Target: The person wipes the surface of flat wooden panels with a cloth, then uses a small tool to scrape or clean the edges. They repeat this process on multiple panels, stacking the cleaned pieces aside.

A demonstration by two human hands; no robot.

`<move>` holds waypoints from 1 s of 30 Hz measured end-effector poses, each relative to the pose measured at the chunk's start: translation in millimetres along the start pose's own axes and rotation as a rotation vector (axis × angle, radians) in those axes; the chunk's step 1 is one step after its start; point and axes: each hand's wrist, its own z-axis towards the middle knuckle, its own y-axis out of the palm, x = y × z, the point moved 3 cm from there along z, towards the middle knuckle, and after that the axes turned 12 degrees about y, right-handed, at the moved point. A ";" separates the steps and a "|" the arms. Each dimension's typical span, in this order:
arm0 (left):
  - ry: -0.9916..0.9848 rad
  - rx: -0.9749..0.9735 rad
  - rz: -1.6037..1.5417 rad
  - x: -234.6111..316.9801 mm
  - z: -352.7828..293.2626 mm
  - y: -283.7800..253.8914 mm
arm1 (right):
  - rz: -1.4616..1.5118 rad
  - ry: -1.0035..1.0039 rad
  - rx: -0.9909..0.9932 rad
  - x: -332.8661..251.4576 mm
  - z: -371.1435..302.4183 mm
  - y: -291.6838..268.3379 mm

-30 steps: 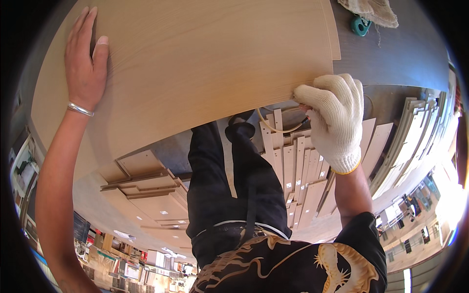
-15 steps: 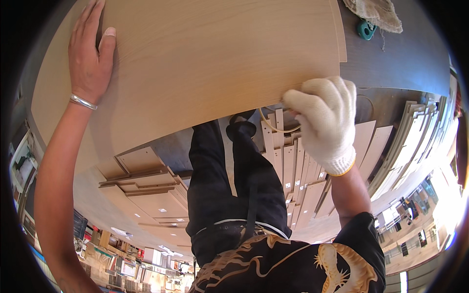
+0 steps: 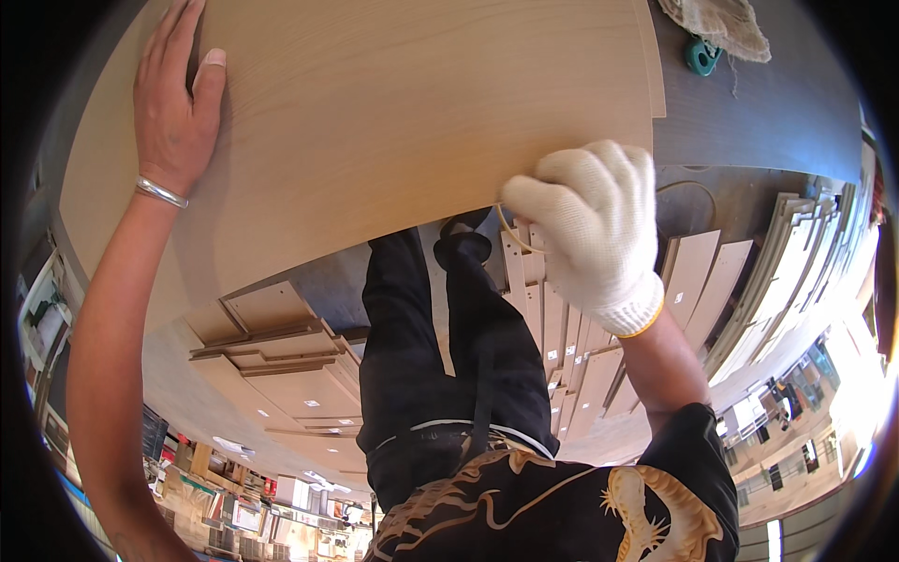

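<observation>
A large light-brown wood panel (image 3: 403, 112) lies before me, its near edge running across the view. My left hand (image 3: 178, 112) is bare, with a silver bangle at the wrist. It rests flat on the panel's left part, fingers stretched out. My right hand (image 3: 595, 220) wears a white knitted glove with a yellow-trimmed cuff. Its fingers are curled closed at the panel's near edge, right of the middle. The glove hides whatever may be inside the fingers. A thin pale-yellow strip or cord (image 3: 510, 229) curves out below the edge beside this hand.
A teal tape-like tool (image 3: 702, 56) and a beige cloth (image 3: 726, 23) lie on the dark surface (image 3: 768, 122) at the far right. Cut boards are stacked on the floor at left (image 3: 290, 365) and right (image 3: 688, 272), with more long boards (image 3: 782, 272) farther right.
My gloved right hand has slid to the left along the panel's near edge, fingers still curled. My left hand stays almost in place on the panel.
</observation>
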 end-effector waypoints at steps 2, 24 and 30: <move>0.001 0.001 0.002 -0.2 -0.1 0.3 | 0.018 -0.022 -0.059 -1.0 -0.9 2.4; -0.003 0.011 -0.013 -9.2 -3.8 3.1 | -0.013 0.119 0.021 35.9 -13.0 -26.4; 0.010 0.008 -0.019 -8.9 -2.3 2.3 | -0.044 0.120 0.073 35.3 -12.3 -26.7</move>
